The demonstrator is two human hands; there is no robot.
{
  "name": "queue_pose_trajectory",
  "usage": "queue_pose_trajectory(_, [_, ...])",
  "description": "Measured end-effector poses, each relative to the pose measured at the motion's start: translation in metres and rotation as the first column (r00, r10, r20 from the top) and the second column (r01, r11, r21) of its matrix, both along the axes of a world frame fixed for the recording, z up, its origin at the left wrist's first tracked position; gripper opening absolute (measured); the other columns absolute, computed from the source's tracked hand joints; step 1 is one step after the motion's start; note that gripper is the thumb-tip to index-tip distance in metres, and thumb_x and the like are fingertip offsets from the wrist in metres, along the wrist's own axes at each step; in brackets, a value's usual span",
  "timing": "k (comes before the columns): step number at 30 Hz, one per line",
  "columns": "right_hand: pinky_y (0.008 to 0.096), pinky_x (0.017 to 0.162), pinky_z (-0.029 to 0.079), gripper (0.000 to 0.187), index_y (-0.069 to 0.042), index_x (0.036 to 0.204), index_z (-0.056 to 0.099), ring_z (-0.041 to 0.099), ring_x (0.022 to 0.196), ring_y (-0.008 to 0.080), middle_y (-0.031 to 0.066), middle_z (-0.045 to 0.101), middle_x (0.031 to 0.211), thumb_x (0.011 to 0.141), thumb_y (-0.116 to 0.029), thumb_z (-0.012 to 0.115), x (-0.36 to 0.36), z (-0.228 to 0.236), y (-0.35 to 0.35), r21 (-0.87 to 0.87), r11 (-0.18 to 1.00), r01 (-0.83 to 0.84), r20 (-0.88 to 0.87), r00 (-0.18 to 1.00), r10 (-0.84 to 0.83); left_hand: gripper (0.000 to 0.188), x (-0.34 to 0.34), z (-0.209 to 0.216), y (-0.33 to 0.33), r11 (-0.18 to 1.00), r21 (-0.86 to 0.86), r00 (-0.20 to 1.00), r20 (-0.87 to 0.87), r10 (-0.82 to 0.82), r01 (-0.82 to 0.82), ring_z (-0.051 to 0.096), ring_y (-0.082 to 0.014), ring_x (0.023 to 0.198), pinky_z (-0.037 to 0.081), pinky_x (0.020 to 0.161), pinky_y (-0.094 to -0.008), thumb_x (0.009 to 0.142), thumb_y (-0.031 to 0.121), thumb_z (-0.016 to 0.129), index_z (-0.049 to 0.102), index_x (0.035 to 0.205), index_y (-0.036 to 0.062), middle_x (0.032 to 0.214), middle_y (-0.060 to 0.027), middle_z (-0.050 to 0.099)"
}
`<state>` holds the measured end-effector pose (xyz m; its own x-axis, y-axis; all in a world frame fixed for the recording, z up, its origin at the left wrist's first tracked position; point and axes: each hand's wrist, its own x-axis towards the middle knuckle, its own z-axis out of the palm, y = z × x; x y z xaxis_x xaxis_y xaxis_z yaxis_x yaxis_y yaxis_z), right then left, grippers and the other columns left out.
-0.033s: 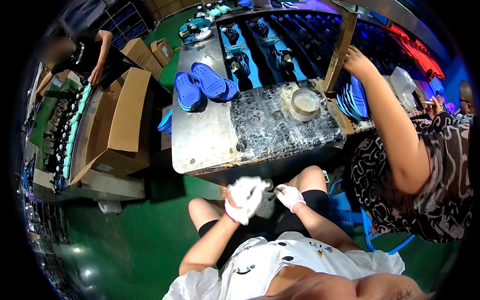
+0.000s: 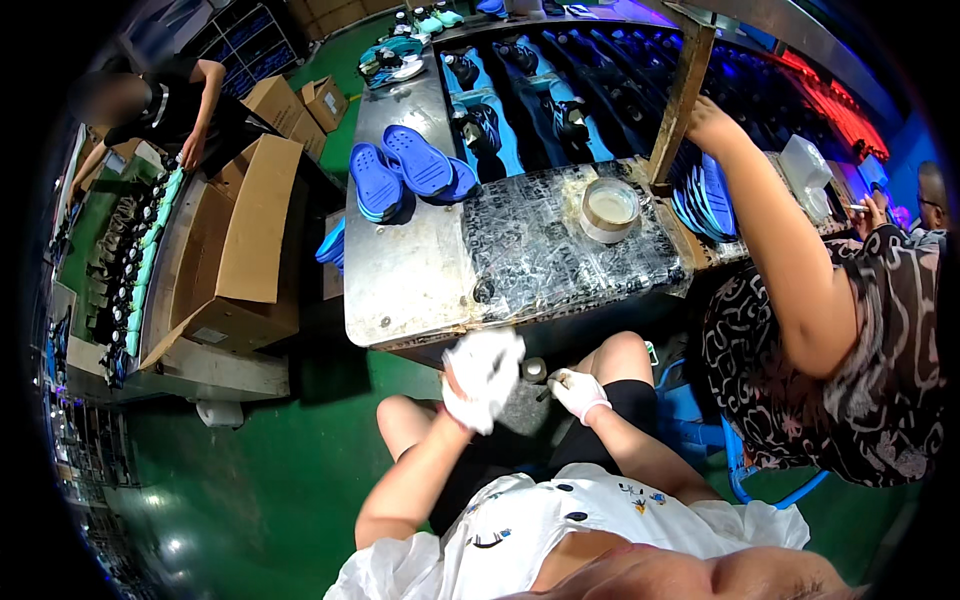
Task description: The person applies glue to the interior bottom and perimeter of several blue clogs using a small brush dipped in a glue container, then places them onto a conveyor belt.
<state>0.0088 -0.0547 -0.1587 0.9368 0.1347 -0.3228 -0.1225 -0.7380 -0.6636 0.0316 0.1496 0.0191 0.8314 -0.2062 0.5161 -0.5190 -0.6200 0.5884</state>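
My left hand [image 2: 482, 380], in a white glove, is raised just below the near edge of the metal-topped table [image 2: 400, 300]. Motion smears its fingers, so I cannot make out what it holds, if anything. My right hand [image 2: 579, 393], also gloved, rests by my right thigh with its fingers closed round a thin dark stick [image 2: 544, 394], mostly hidden. Between the hands stands a small pale round-topped object [image 2: 534, 370], its kind unclear. A grey surface [image 2: 524, 408] shows below it.
Blue clog-like shoe pieces [image 2: 417, 160] and a tape roll [image 2: 610, 210] lie on the table, beside a conveyor with dark shoe parts [image 2: 480, 125]. A co-worker's arm [image 2: 785, 230] reaches in at right. An open cardboard box [image 2: 255, 230] stands left, near another person [image 2: 190, 110].
My left hand has moved up and slightly left, toward the table edge, uncovering more of the pale round-topped object. My right hand has stayed in place.
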Motion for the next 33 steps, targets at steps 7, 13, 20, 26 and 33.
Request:
queue_pose_trajectory(7, [0.0309,0.074,0.053,0.027,-0.010,0.099,0.069,0.070,0.078,0.0199,0.0070,0.072,0.080,0.088,-0.033,0.060,0.000,0.011,0.011,0.169,0.985,0.042,-0.003,0.999,-0.042,0.048,0.176,0.044,-0.003,0.848,0.348,0.916,0.173,0.362,-0.401,0.040,-0.0384,0.128,0.028,0.109,-0.0496,0.086,0.041,0.060,0.059,0.122,0.0092,0.134,-0.0214,0.048])
queue_pose_trajectory(13, [0.0393,0.083,0.052,0.029,-0.015,0.098,0.068,0.066,0.093,0.0314,0.0108,0.070,0.092,0.087,-0.040,0.060,0.005,0.005,0.008,0.222,0.972,0.081,-0.038,0.996,-0.075,0.044,0.226,0.037,0.010,0.651,0.570,0.845,0.161,0.510,-0.502,0.048,-0.0344,0.119,0.030,0.106,-0.0493,0.088,0.045,0.054,0.066,0.108,0.0076,0.120,-0.0187,0.057])
queue_pose_trajectory(20, [0.0310,0.078,0.053,0.027,-0.010,0.100,0.070,0.070,0.084,0.0211,0.0088,0.073,0.085,0.088,-0.033,0.062,0.006,0.027,0.010,0.194,0.977,0.086,-0.017,0.996,-0.084,0.031,0.185,0.044,0.055,0.637,0.721,0.953,0.111,0.283,-0.273,0.061,-0.0301,0.092,0.047,0.082,-0.0408,0.083,0.034,0.064,0.065,0.095,0.0059,0.097,-0.0144,0.063])
queue_pose_trajectory(26, [0.0308,0.079,0.053,0.028,-0.009,0.101,0.069,0.070,0.084,0.0221,0.0087,0.072,0.086,0.089,-0.033,0.061,0.004,0.013,0.017,0.135,0.991,0.017,0.005,1.000,-0.018,0.020,0.105,0.043,0.089,0.878,0.470,0.938,0.337,-0.087,-0.087,0.061,-0.0302,0.091,0.043,0.093,-0.0439,0.079,0.022,0.071,0.062,0.084,0.0052,0.092,-0.0121,0.065])
queue_pose_trajectory(33, [0.0366,0.083,0.052,0.031,-0.017,0.102,0.069,0.068,0.089,0.0312,0.0122,0.071,0.090,0.088,-0.042,0.057,0.004,0.029,0.014,0.014,1.000,0.017,-0.029,0.999,-0.017,0.047,0.157,0.046,0.120,0.813,0.217,0.822,0.343,0.454,-0.539,0.049,-0.0373,0.121,0.038,0.105,-0.0429,0.079,0.019,0.070,0.056,0.120,0.0003,0.127,-0.0220,0.054])
